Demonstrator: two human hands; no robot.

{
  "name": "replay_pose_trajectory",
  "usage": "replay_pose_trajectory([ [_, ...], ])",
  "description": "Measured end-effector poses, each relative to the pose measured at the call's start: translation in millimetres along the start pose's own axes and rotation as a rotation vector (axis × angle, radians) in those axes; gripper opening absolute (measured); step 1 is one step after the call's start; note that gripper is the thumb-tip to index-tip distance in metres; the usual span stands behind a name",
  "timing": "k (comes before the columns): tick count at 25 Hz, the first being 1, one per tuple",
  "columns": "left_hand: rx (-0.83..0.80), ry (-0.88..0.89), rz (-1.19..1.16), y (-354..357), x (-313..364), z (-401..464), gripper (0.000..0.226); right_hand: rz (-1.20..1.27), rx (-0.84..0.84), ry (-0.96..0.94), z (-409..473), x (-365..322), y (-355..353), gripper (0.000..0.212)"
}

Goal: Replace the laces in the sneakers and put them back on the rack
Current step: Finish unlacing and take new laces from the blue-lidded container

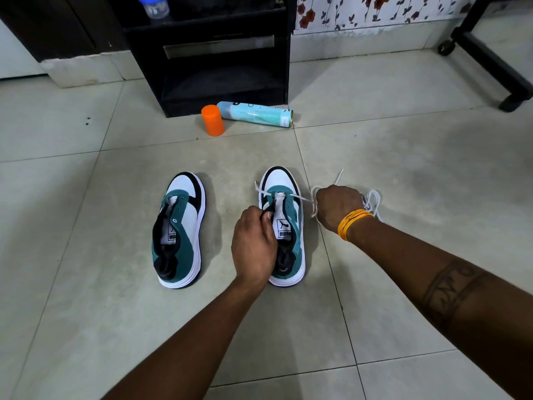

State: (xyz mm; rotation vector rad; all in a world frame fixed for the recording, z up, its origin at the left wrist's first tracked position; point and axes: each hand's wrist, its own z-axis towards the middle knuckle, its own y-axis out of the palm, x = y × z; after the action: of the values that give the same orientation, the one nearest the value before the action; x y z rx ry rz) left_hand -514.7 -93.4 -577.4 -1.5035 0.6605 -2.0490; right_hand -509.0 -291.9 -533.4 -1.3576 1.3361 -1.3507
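White lace (300, 198): threaded through the front eyelets only of the right-hand sneaker (284, 226), on floor tiles before the black rack (225, 53). Right hand (337, 207): fingers curled round the lace, drawing it sideways. Left hand (253, 246): pinches the eyelet edge, steadying the shoe. Left-hand sneaker (180, 229): unlaced, just beside. Step: early lacing. Next, likely: cross ends, feed next eyelets.
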Motion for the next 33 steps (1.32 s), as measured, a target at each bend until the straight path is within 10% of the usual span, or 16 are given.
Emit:
replay_pose_trajectory([
  [33,-0.025,0.013,0.017,-2,2,0,0.022,0.075,0.079,-0.065,1,-17,-2,0.025],
])
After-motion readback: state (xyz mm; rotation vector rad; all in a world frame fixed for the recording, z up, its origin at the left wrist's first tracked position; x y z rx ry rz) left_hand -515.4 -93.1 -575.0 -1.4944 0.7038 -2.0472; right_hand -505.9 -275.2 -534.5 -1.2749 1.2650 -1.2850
